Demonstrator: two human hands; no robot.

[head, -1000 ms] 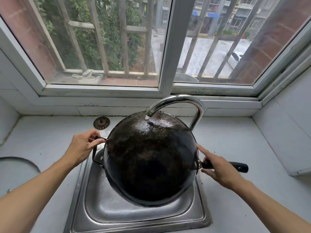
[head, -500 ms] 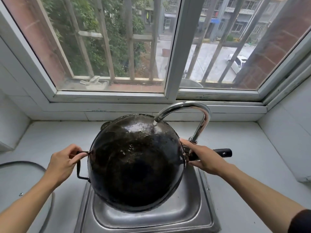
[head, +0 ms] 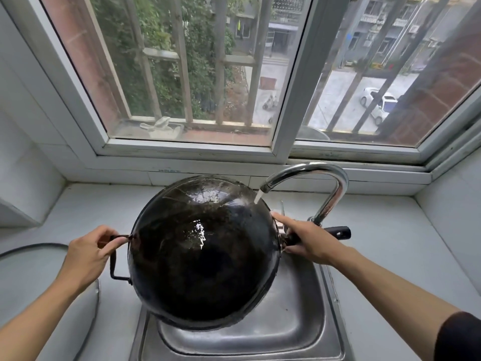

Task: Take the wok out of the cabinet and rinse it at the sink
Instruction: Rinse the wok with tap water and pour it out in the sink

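Arms reach forward from the bottom of the view, and the sink (head: 299, 332) sits low between them, a steel bowl set into the counter (head: 390, 243). Held above the sink is the wok (head: 203, 256), big, round and black, with its wet, shiny side turned toward the person. It hangs right between the two hands. The left hand (head: 86, 259) is on its left side, with fingers pinched shut around the small loop handle (head: 114, 259). The right hand (head: 309, 241) is on its right side, wrapped around the long handle (head: 338, 233), whose black end pokes out past the fingers. One finger lies along the rim. So the wok's long line runs from side to side, from one hand to the other, and both hands are about as near to it. Just past the right hand stands the tap (head: 312, 175). It bends over and pours water (head: 257, 197) onto the far right edge of the wok. To rinse the rest, I think the hands must tip or slide the wok so the water reaches the middle. It looks heavy and wet, so it could slip. Farthest away is the window (head: 182, 74).
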